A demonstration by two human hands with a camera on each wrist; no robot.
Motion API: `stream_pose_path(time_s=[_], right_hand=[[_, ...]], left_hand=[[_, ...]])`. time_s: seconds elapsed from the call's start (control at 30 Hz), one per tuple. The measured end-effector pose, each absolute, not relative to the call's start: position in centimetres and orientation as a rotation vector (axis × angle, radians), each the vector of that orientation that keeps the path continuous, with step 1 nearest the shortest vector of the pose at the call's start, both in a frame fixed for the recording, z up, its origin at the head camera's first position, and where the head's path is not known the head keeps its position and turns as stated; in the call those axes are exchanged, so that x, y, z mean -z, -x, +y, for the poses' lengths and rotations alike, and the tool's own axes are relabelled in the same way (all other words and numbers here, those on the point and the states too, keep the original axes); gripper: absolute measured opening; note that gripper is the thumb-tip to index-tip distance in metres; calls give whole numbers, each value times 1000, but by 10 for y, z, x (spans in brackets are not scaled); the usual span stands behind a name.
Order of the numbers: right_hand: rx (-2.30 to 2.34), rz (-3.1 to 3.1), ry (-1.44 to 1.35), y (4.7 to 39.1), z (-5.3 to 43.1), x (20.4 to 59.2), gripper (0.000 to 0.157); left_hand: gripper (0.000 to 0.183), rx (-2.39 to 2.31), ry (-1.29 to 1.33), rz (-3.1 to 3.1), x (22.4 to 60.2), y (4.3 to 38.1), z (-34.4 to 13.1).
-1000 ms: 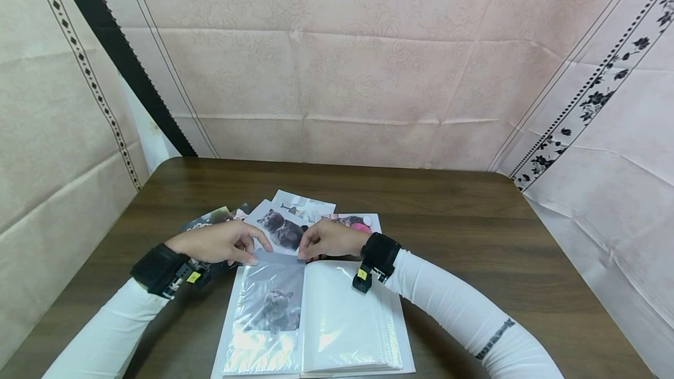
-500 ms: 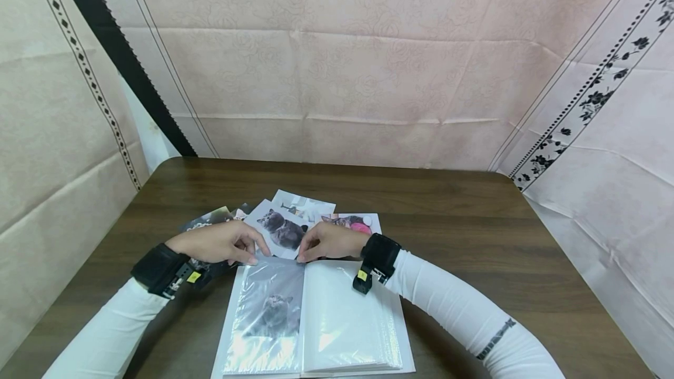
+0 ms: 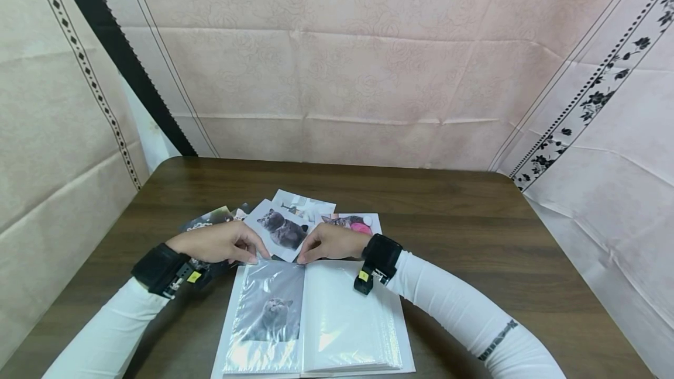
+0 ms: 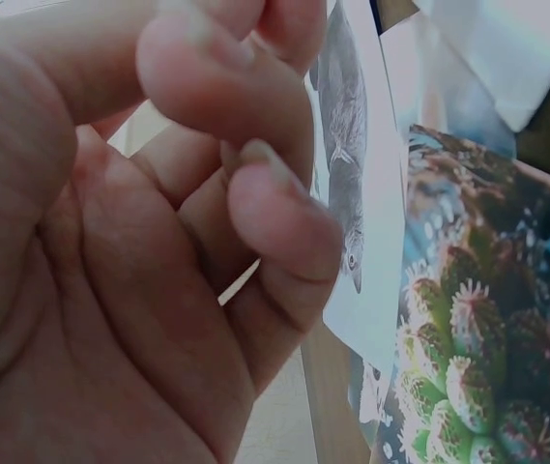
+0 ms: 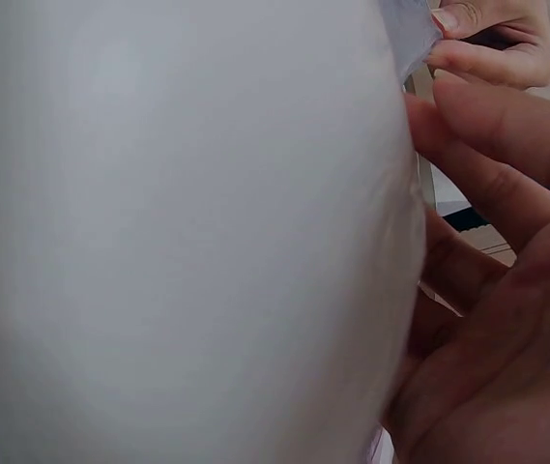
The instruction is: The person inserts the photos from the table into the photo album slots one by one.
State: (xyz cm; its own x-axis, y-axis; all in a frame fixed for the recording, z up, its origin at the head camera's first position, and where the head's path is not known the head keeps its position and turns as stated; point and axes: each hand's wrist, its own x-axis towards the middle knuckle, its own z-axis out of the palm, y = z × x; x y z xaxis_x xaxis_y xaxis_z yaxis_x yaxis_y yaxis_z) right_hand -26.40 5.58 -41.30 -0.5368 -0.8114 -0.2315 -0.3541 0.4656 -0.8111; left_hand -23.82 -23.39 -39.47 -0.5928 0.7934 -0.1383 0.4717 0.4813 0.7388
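Note:
An open photo album (image 3: 395,332) lies at the table's near side. In its left page's clear sleeve sits a photo (image 3: 275,314) of a grey cat, its top edge close to the sleeve's mouth. My left hand (image 3: 223,241) pinches the sleeve's top left corner between thumb and finger. The right wrist view shows this left hand (image 5: 497,43) at the bluish corner of the film. My right hand (image 3: 332,240) pinches the sleeve's top edge near the spine. In the right wrist view, the right hand's fingers (image 5: 487,184) bend behind the bulging white page (image 5: 207,232).
Beyond the album lie loose photos: a grey cat lying down (image 3: 281,230), a pale one (image 3: 305,203), and a cat with something pink (image 3: 368,221). Under my left hand are darker pictures, including a cactus-like plant photo (image 4: 468,358). The brown table (image 3: 474,227) reaches a draped cloth (image 3: 342,92).
The cat photo has slid down in the left sleeve, and its top strip no longer stands above the mouth. Both hands have stayed nearly in place at the sleeve's top.

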Motion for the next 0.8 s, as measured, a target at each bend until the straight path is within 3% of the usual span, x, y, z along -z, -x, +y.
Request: stream_pose_path(time_s=[0.8], right_hand=[[1019, 2093, 936, 261, 63, 413, 25]], left_hand=[[15, -917, -1070, 2251, 398, 240, -232]])
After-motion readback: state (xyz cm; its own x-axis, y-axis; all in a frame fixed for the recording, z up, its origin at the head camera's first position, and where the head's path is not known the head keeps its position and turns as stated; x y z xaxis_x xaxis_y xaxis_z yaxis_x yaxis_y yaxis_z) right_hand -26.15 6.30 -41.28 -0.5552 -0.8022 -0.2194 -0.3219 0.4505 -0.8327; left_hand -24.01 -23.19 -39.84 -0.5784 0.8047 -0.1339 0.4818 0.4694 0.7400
